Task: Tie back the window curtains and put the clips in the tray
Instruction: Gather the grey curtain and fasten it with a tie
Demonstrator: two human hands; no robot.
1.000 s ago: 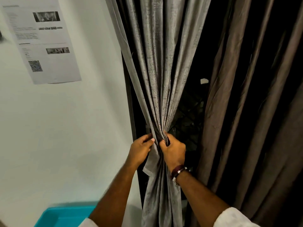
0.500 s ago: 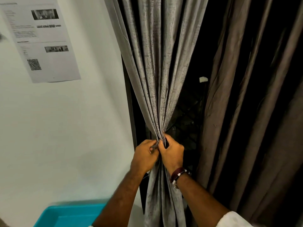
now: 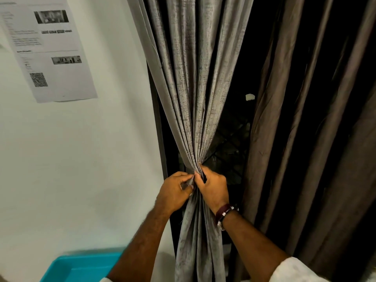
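I've got my left hand (image 3: pixel 176 193) and right hand (image 3: pixel 212 188) both pinching the grey curtain (image 3: pixel 193 110) bunched at centre, no tie fastened yet, brown curtain (image 3: pixel 295 139) at 3 o'clock untouched, tray (image 3: pixel 81 267) at 7 o'clock.

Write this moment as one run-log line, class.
step: gathering grey curtain | left hand: pinches fabric | right hand: grips bunch | tray: lower left | clips: not seen

No legible text; blurred print and QR code on wall paper (image 3: pixel 50 51)
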